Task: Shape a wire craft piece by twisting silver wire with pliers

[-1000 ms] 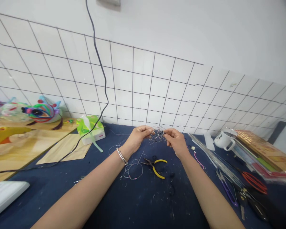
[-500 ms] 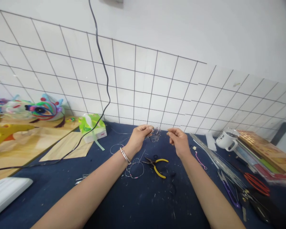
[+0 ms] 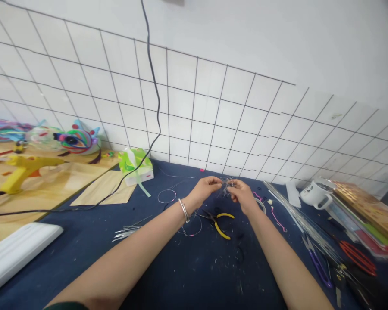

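A small tangle of thin silvery wire (image 3: pixel 225 184) is held up over the far part of the dark blue table. My left hand (image 3: pixel 204 191), with a silver bangle at its wrist, pinches the tangle from the left. From the other side my right hand (image 3: pixel 244 197) has closed its thumb and fingers on the same tangle. Fine detail of the wire is too small to make out. Yellow-handled pliers (image 3: pixel 224 236) lie spread on the table below the hands, beside a loose wire loop (image 3: pixel 200 224) that my left wrist partly covers.
Left: a yellow glue gun (image 3: pixel 29 170) on a wooden board, a tissue pack (image 3: pixel 145 174), a white box-like object (image 3: pixel 19 254), short metal pieces (image 3: pixel 124 234). Right: long wires (image 3: pixel 300 215), purple-handled scissors (image 3: pixel 320 267), red-handled tool (image 3: pixel 358 257), a white mug (image 3: pixel 313 196). A black cable (image 3: pixel 158 116) crosses the view.
My right hand has moved left to the wire tangle and now grips it; before, it was apart from it. The view has swung slightly left.
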Demonstrator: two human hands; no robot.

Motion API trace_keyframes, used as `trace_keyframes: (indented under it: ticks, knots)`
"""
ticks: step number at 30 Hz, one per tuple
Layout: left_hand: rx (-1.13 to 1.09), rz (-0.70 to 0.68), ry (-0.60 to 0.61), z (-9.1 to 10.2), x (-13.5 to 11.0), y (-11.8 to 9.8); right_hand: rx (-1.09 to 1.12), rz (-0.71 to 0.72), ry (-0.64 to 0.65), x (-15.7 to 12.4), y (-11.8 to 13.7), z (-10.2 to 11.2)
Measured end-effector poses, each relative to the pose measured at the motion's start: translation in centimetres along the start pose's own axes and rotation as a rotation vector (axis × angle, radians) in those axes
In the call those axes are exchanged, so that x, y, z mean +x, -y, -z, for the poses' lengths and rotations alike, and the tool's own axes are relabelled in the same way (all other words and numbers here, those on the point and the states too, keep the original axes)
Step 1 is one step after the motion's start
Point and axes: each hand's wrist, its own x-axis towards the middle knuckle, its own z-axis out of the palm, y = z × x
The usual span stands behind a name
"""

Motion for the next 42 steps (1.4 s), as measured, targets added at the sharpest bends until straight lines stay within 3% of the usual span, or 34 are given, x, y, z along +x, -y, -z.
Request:
trace_keyframes:
  ticks: [6,13,17,22,28,32,36,42]
  knots:
    - [-0.048,-0.015,-0.133,3.6,1.7,-1.2,-0.187,0.003,-0.076,2.8,-1.1,2.2]
    - [-0.122,-0.055,-0.227,5.1,2.1,-2.5,-0.468,0.052,-0.039,7.9,-1.7,-0.7]
    - [-0.161,-0.081,-0.253,5.5,2.1,-3.3,-0.574,0.077,-0.016,8.8,-1.0,-1.2]
    - [-0.206,-0.104,-0.268,5.7,1.7,-4.9,-0.685,0.111,0.031,5.9,-0.6,-0.1]
    - [-0.208,-0.153,-0.222,5.2,0.0,-7.2,-0.798,0.173,0.149,-1.6,-1.2,0.1]
    - [-0.114,-0.114,-0.145,4.8,-2.0,-7.8,-0.847,0.214,0.186,-5.7,-0.6,0.2]
    - [0.037,-0.07,-0.083,5.3,-4.8,-7.1,-0.865,0.241,0.199,-7.4,0.2,0.6]
    - [0.312,0.035,-0.054,6.6,-9.5,-3.8,-0.863,0.265,0.213,-6.5,0.4,0.1]
